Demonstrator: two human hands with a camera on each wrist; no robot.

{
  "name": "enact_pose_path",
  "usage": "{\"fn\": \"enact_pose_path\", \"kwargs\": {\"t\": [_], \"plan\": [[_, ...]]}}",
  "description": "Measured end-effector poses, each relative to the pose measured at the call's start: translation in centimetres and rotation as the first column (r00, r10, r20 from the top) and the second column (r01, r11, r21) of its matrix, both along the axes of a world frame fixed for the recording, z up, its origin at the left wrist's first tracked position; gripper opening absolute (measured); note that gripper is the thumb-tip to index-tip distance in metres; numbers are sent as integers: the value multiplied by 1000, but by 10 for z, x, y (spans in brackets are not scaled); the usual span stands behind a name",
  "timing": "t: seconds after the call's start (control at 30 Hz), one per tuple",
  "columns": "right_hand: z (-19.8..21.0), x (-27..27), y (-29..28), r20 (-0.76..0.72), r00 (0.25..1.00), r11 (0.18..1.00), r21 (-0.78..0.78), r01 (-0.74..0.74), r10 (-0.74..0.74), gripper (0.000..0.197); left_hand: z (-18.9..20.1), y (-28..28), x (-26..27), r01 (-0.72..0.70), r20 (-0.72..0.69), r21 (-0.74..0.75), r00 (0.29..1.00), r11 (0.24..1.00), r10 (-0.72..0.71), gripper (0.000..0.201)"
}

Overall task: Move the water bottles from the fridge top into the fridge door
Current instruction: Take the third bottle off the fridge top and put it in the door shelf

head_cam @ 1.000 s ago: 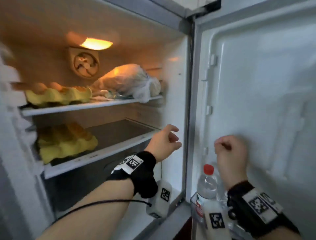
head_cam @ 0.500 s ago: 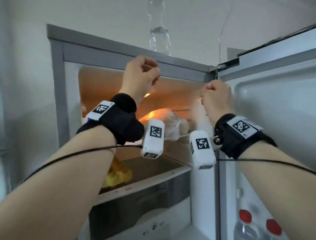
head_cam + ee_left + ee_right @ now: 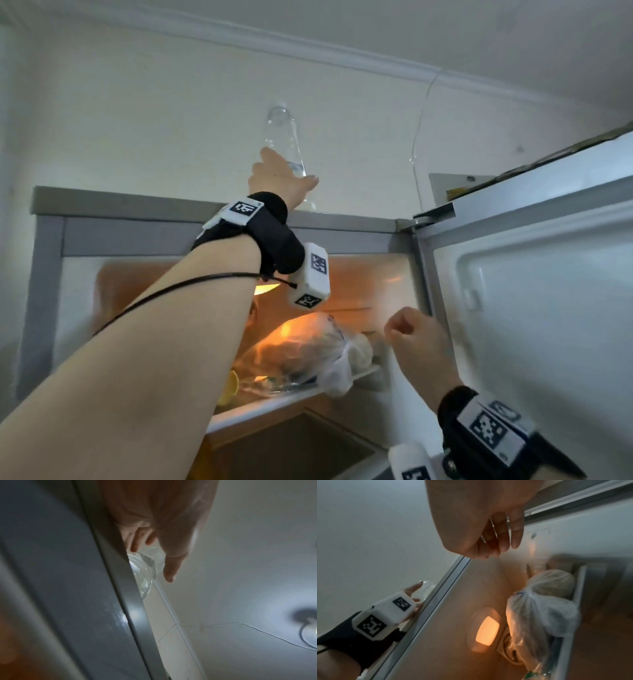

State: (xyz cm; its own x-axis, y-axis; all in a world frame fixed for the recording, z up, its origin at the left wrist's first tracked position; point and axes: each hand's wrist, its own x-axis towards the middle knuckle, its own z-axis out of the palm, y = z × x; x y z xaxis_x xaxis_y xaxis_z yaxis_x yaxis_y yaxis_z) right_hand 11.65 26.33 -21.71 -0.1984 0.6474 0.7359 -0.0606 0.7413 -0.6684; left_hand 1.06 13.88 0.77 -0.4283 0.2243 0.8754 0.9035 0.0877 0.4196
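Observation:
A clear water bottle (image 3: 282, 137) stands upright on the grey fridge top (image 3: 137, 205), against the wall. My left hand (image 3: 284, 178) is raised to its lower body, thumb on the right side and fingers on the left, all fairly straight. The left wrist view shows the left hand (image 3: 150, 563) with the thumb lying along the bottle (image 3: 144, 574), not curled round it. My right hand (image 3: 407, 330) hangs lower in front of the open fridge, loosely curled and holding nothing. The open fridge door (image 3: 531, 291) is on the right; its lower shelf is out of view.
Inside the lit fridge a white plastic bag (image 3: 315, 349) lies on the upper shelf, with yellow egg trays (image 3: 229, 383) behind my left arm. A thin cable (image 3: 418, 137) hangs down the wall right of the bottle. The ceiling is close above.
My left hand has risen from the fridge's front edge to the bottle and opened around it. My right hand has dropped lower. The view has tilted upward.

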Motion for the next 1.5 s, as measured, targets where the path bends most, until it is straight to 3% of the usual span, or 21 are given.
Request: {"fn": "enact_pose_path", "kwargs": {"t": [0.13, 0.3, 0.4, 0.5, 0.6, 0.73, 0.93, 1.07, 1.27, 1.5], "plan": [[-26, 1, 39, -30, 995, 995, -35, 90, -92, 13, 16, 21, -5, -69, 4, -135, 997, 988, 71, 59], [-49, 4, 61, -18, 992, 989, -85, 120, -122, 18, 28, 29, -13, -17, 77, -162, 997, 987, 30, 60], [-51, 1, 63, -22, 992, 986, -114, 120, -123, 18, 26, 30, -19, 114, 112, -38, 988, 993, -110, 59], [-47, 3, 55, -23, 992, 987, -103, 125, -128, 15, 15, 22, -9, 251, 83, 130, 961, 959, -263, 75], [-42, 19, 41, 9, 991, 987, -92, 135, -135, 13, -9, 6, 8, 444, 16, 135, 893, 886, -450, 69], [-32, 38, 33, 27, 987, 982, -95, 162, -160, 11, -52, -6, 16, 661, 15, 139, 743, 737, -669, 52], [-27, 52, 14, 17, 982, 978, -86, 189, -188, 18, -114, -11, 31, 740, 99, 149, 648, 656, -755, 47], [-31, 58, 3, 32, 983, 978, -102, 184, -182, 21, -135, -14, 38, 735, 119, 123, 656, 667, -745, 51], [-45, 72, -2, 51, 976, 969, -119, 216, -212, 33, -176, -4, 38, 774, 213, 172, 575, 609, -790, 45], [-80, 91, 2, 138, 955, 941, -180, 285, -263, 19, -251, 18, 53, 803, 378, 168, 483, 572, -790, 50]]}}
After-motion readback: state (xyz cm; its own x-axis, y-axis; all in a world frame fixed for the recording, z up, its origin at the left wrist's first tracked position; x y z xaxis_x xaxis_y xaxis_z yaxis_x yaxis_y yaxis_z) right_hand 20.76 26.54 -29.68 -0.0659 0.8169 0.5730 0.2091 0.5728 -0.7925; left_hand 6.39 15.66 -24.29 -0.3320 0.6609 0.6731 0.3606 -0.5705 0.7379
